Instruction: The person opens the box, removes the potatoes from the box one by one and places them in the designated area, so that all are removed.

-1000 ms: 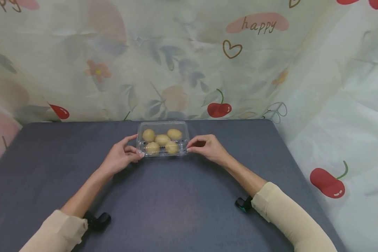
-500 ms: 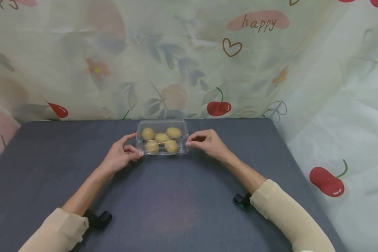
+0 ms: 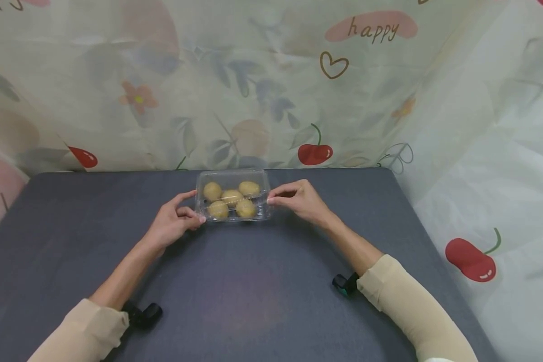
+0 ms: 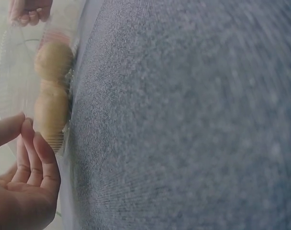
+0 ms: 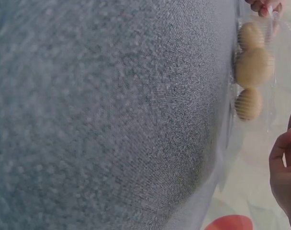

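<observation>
A clear plastic clamshell container (image 3: 233, 219) lies near the table's far edge, with several small yellow potatoes (image 3: 246, 208) inside. Its lid (image 3: 253, 176) appears raised a little at the front right. At the front left corner, my left hand (image 3: 172, 223) pinches the container, its index finger stretched along the left side. My right hand (image 3: 300, 201) pinches the lid's right edge between thumb and fingers. Through the clear plastic, the left wrist view shows a potato (image 4: 52, 109) close to the left fingertips. My right hand (image 5: 285, 165) is partly cut off in the right wrist view.
A dark grey cloth-covered table (image 3: 249, 286) spreads in front of the container. Behind it hangs a patterned curtain (image 3: 163, 136) with cherries and leaves, and a pale sheet (image 3: 502, 166) hangs at the right. Black wrist cameras (image 3: 147, 315) sit under both forearms.
My right hand has moved slightly up and away, and the lid's front edge has risen with it on the right. My left hand stays at the front left corner.
</observation>
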Demonstrator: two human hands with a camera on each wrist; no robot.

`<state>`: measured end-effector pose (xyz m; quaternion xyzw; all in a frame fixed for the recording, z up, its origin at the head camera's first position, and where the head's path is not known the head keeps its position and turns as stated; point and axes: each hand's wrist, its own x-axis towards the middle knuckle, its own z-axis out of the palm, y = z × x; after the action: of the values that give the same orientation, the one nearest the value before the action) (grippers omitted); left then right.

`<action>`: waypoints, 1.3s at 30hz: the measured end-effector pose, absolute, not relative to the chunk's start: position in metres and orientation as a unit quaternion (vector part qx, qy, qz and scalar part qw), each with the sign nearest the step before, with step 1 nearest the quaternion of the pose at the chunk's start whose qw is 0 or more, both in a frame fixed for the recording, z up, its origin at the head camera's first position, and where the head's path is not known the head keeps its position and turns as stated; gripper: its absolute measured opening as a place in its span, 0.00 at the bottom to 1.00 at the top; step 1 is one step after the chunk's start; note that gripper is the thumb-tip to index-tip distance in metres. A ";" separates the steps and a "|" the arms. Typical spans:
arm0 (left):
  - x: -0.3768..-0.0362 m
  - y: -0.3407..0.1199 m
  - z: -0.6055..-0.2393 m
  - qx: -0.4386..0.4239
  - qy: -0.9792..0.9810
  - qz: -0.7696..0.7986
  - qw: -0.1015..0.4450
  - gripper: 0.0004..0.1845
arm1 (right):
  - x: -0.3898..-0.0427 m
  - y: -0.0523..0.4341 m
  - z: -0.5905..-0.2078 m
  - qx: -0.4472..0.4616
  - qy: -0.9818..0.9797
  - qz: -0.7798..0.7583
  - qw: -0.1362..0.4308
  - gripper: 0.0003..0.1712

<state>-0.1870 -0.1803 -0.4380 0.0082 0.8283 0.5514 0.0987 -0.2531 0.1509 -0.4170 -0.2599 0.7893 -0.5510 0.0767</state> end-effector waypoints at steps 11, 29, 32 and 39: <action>-0.189 -0.179 -0.436 -0.002 0.821 0.561 0.102 0.41 | -0.255 0.152 -0.414 -0.255 0.777 -0.568 0.091 0.07; -0.188 -0.187 -0.437 -0.001 0.814 0.568 0.119 0.39 | -0.259 0.153 -0.365 -0.264 0.756 -0.599 0.020 0.09; -0.187 -0.186 -0.437 0.010 0.819 0.561 0.117 0.40 | -0.263 0.149 -0.363 -0.250 0.755 -0.606 0.022 0.10; -0.188 -0.184 -0.437 0.019 0.823 0.555 0.120 0.39 | -0.271 0.145 -0.358 -0.233 0.756 -0.612 0.006 0.11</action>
<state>-0.1875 -0.1840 -0.4367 0.0191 0.8230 0.5549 0.1197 -0.2714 0.1447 -0.3583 -0.2327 0.7557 -0.6122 0.0061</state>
